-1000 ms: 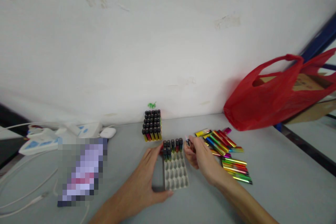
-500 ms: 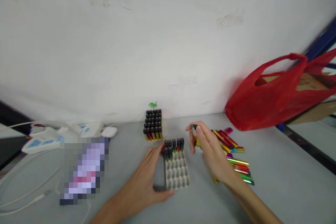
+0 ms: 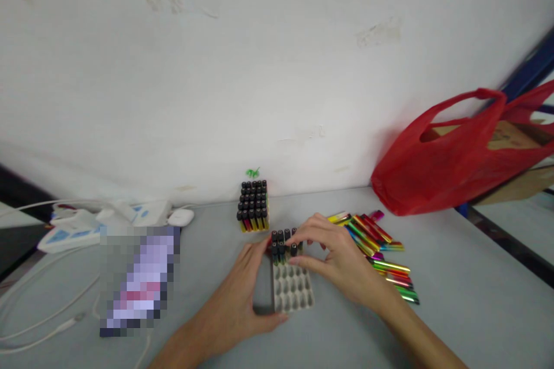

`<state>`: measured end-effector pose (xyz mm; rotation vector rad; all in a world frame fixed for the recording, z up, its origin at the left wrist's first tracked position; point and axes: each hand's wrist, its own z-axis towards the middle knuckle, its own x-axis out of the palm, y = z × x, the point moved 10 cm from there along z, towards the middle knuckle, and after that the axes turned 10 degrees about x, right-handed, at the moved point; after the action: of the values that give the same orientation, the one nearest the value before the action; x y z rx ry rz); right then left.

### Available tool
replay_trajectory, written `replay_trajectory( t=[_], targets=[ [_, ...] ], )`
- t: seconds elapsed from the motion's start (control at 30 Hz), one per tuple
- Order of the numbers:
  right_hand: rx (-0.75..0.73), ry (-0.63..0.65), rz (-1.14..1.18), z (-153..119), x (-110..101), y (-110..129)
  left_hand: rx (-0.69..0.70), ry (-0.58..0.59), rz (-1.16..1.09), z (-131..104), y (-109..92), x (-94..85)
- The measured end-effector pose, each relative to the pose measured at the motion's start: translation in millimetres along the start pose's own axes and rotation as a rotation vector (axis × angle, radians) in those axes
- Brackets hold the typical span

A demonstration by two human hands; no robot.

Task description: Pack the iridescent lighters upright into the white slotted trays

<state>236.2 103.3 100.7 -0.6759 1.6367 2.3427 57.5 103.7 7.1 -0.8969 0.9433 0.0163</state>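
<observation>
A light grey tray (image 3: 294, 289) with rows of hollows lies on the table, its far rows bearing several upright black-topped cylinders (image 3: 274, 248) that look like batteries. My left hand (image 3: 236, 294) holds the tray by its left side, thumb at the near edge. Over the tray's second row, my right hand (image 3: 333, 253) pinches a black-topped battery (image 3: 294, 249) between thumb and fingers. A full block of upright batteries (image 3: 253, 205) stands behind the tray. To the right lies a loose pile of shiny coloured batteries (image 3: 367, 233).
On the left are a power strip (image 3: 73, 235) with plugs, white cables, a white mouse-like object (image 3: 180, 217) and a pixelated phone-like item (image 3: 142, 279). A red bag (image 3: 450, 167) with cardboard inside stands at the back right, against the white wall.
My right hand has moved left from beside the pile to the tray, bringing the battery over the second row. My left hand stays on the tray.
</observation>
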Motion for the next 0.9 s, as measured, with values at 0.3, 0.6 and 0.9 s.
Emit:
replay_trajectory(
  t=[0.3, 0.6, 0.9],
  targets=[
    [-0.058, -0.004, -0.17, -1.5, 3.8, -1.4, 0.0, 0.016, 0.03, -0.5, 0.3, 2.0],
    [-0.187, -0.089, -0.322, -6.0, 7.9, 5.5, 0.009, -0.014, 0.014, 0.5, 0.4, -0.4],
    [-0.044, -0.258, -0.332, -2.1, -23.6, -2.1, -0.014, -0.006, 0.021, -0.9, -0.7, -1.6]
  ],
)
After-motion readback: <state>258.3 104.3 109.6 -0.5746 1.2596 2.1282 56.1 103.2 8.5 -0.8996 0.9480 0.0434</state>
